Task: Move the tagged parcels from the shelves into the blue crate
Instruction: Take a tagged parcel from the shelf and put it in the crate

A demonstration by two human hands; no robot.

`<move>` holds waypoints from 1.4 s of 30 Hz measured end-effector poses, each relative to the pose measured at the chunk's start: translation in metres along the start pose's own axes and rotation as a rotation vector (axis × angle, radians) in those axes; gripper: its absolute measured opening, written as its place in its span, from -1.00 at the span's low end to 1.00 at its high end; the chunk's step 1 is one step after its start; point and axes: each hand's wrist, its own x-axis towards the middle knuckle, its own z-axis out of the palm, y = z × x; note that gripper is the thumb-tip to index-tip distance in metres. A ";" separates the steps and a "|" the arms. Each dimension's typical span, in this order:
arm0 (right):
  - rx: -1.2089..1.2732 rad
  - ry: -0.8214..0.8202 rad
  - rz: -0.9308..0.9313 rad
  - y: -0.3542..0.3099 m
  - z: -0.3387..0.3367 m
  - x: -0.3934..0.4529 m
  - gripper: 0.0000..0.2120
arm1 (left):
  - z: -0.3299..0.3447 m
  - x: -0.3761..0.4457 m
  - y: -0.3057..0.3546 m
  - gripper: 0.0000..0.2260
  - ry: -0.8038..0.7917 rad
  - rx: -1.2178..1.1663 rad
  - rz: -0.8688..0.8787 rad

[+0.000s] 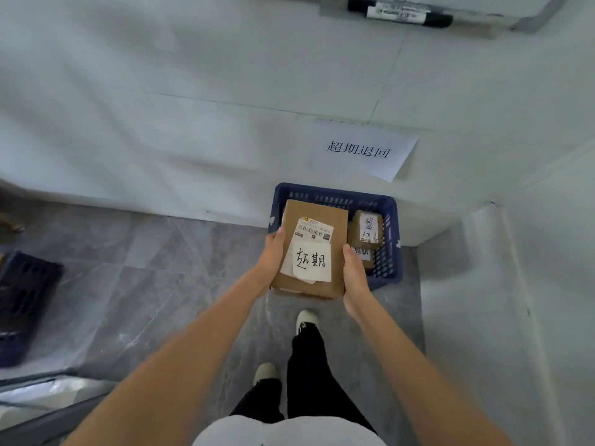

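Parcel (314,249) gripped by both hands, left (273,252), right (354,272), above blue crate (391,220).

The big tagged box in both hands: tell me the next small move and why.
Probably lower the tagged box straight down into the left part of the blue crate. Left hand and right hand hold it over the crate, and the small parcels sit along its right side.
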 end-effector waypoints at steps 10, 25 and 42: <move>-0.033 -0.054 0.071 -0.041 0.009 0.144 -0.40 | 0.042 0.145 0.043 -0.23 0.178 0.133 -0.112; -0.080 -0.146 0.231 0.021 0.048 0.364 -0.49 | 0.035 0.364 -0.042 -0.46 0.112 -0.023 -0.209; -0.082 -0.138 0.272 0.047 0.082 0.414 -0.61 | 0.020 0.400 -0.060 -0.52 0.213 0.030 -0.231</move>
